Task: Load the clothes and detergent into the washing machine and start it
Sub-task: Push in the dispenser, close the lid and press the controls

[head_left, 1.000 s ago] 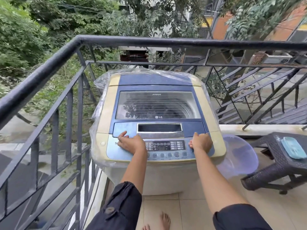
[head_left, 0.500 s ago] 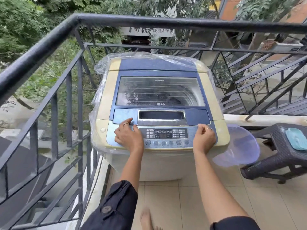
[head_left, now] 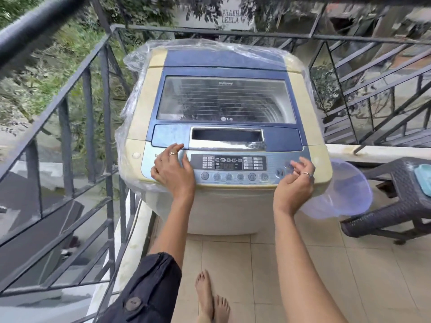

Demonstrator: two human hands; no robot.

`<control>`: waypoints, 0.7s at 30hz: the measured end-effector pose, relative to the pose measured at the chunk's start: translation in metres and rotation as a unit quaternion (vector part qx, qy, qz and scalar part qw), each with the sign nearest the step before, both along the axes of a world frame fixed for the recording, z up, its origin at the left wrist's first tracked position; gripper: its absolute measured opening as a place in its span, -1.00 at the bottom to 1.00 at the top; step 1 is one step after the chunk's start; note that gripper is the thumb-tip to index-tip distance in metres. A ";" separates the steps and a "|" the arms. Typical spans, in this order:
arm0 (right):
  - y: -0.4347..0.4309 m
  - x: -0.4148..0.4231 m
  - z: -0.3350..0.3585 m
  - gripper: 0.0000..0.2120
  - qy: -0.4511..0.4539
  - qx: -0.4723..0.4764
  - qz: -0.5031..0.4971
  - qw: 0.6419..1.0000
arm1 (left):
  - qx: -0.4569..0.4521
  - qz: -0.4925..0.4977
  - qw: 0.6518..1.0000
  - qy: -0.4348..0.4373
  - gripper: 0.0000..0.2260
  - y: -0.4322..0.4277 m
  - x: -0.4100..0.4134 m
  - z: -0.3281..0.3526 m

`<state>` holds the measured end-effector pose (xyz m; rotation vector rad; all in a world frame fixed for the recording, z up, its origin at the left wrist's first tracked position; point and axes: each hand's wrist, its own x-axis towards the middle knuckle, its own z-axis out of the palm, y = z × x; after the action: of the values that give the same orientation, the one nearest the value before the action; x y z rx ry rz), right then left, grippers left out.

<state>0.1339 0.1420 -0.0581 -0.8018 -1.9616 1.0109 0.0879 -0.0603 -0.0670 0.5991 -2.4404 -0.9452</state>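
A top-loading washing machine [head_left: 224,66], blue and cream, stands on the balcony with its glass lid [head_left: 225,99] down. Clear plastic wrap [head_left: 130,127] covers its top and sides. The control panel [head_left: 229,166] with a display and a row of round buttons faces me. My left hand [head_left: 173,169] lies on the panel's left part, fingers spread toward the lid's front edge. My right hand [head_left: 295,180] hovers at the panel's right end, fingers loosely curled, holding nothing. No clothes or detergent show.
A black metal railing [head_left: 70,108] runs along the left and behind the machine. A translucent purple tub [head_left: 342,190] leans at the machine's right side. A dark wicker stool [head_left: 394,201] with a teal object [head_left: 423,180] stands further right. My bare feet [head_left: 211,299] are on the tiled floor.
Both hands were pressed on the panel's front; now the left one reaches up toward the lid edge and the right has lifted off, fingers curled. The camera has come closer.
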 end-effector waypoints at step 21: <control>-0.006 -0.001 -0.013 -0.75 0.007 0.073 -0.024 0.997 | -0.022 0.044 0.999 0.022 -0.77 0.003 -0.002 -0.011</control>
<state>0.1325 0.1361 -0.0706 -0.7547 -1.9686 0.8318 0.0858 -0.0576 -0.0776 0.6575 -2.3689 -0.8588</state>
